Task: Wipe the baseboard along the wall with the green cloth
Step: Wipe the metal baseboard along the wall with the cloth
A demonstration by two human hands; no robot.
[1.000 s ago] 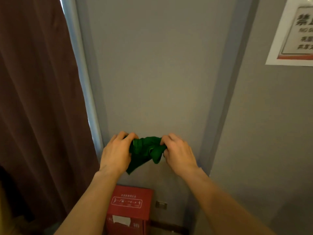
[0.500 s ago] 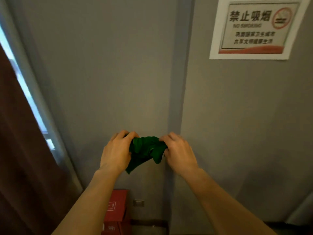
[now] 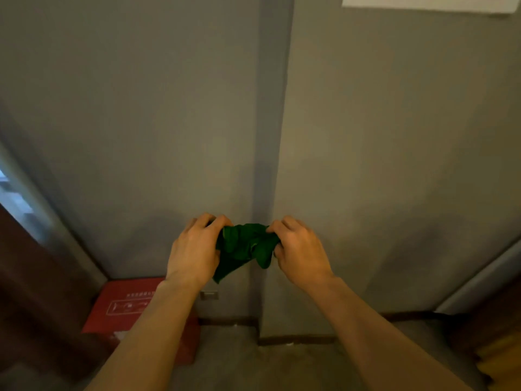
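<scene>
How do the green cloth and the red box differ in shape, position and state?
The green cloth is soft and bunched; the red box is rigid and flat-sided. The cloth is held up between the left hand and right hand; the box sits on the floor, untouched. The box carries white print; the cloth is plain.

Head view faces grey wall [image 3: 141, 136], tilted down, seemingly near.

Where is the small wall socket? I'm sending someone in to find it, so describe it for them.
Start at the grey wall and follow it down toward the dark baseboard. Just above that, right of the red box, sits the socket. It is the only small pale plate there, below the left hand.
</scene>
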